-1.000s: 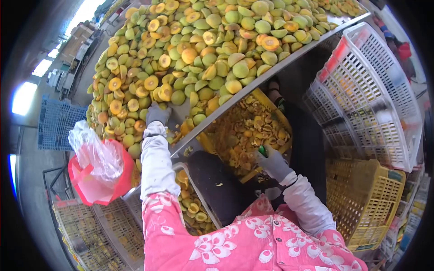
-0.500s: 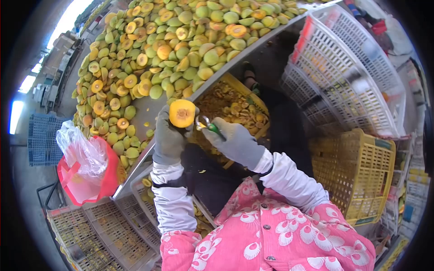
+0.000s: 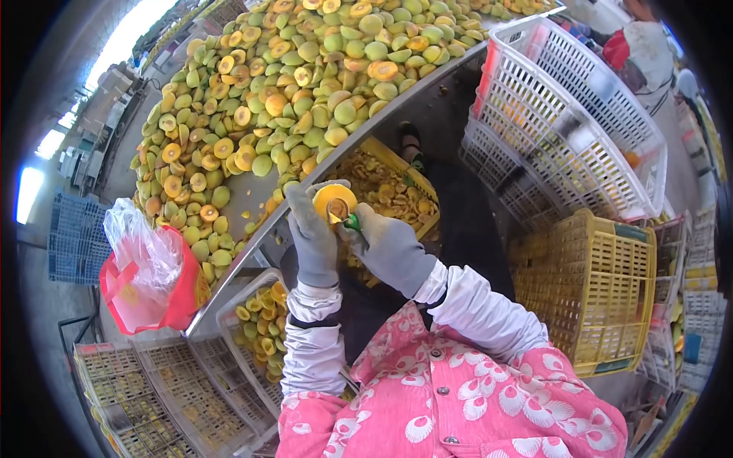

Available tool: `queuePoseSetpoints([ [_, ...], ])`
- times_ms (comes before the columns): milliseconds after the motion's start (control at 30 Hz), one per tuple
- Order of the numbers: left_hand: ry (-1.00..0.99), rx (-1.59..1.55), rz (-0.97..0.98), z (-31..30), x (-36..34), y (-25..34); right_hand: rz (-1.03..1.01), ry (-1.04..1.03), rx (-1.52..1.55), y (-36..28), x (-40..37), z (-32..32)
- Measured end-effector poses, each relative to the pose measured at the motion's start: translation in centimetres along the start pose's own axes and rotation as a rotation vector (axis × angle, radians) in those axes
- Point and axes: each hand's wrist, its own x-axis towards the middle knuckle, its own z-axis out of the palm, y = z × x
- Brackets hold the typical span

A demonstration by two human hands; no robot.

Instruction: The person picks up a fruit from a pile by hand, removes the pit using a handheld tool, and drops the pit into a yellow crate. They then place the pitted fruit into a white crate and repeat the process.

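My left hand [image 3: 313, 240], in a grey glove, is closed round a yellow peach half [image 3: 334, 195] with its cut face turned up. My right hand [image 3: 391, 248], gloved too, grips a pitting tool [image 3: 352, 222] with a green handle. Its curved metal end sits at the centre of the cut face, around the pit. Below both hands stands a yellow crate [image 3: 424, 185] holding pits and fruit scraps. A heap of green and yellow peach halves [image 3: 305, 99] covers the metal table [image 3: 256, 191] in front of me.
White crates [image 3: 565, 114] and a yellow crate [image 3: 588, 294] stand to my right. On the left are a red bag [image 3: 149, 294] with clear plastic in it and a blue crate [image 3: 76, 237]. A pale crate of cut fruit [image 3: 229, 320] stands by my left arm.
The tool's metal end has moved from beside the peach half onto the middle of its cut face. My two hands have come together, and the view has shifted slightly.
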Motion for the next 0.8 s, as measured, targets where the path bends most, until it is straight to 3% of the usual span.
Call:
queuePoseSetpoints([
  [67,-0.003,0.067,0.025,-0.8,0.4,-0.2,-0.035,-0.077,-0.174,0.5,0.1,-0.4],
  [167,-0.16,0.154,-0.224,-2.7,1.2,0.2,-0.015,-0.216,-0.232,0.8,0.5,-1.1],
  [300,-0.278,0.061,-0.241,-3.1,0.9,0.8,-0.016,-0.158,-0.03,0.6,0.3,0.4],
  [367,-0.056,0.065,0.176,-1.2,-0.6,0.6,0.089,-0.164,0.448,-1.0,0.6,-0.1],
  [500,0.102,0.092,0.304,0.6,-1.6,0.6,0.176,-0.273,0.576,-0.3,0.6,1.7],
  [567,0.082,0.004,0.226,0.3,-1.7,0.8,-0.031,-0.161,0.413,0.5,0.5,2.2],
  [600,0.051,-0.077,0.148,0.0,-1.7,1.0,-0.03,-0.162,0.412,0.3,0.6,1.5],
  [667,0.022,-0.057,0.09,-1.4,-1.1,-0.5,-0.035,-0.215,0.112,-0.1,0.6,0.1],
  [733,-0.009,-0.035,0.034,-1.5,-1.0,-0.1,-0.05,-0.184,0.251,-0.5,0.2,0.3],
  [800,-0.076,0.26,0.212,-1.4,-1.2,0.8,-0.068,-0.157,0.384,-1.5,0.4,-0.7],
])
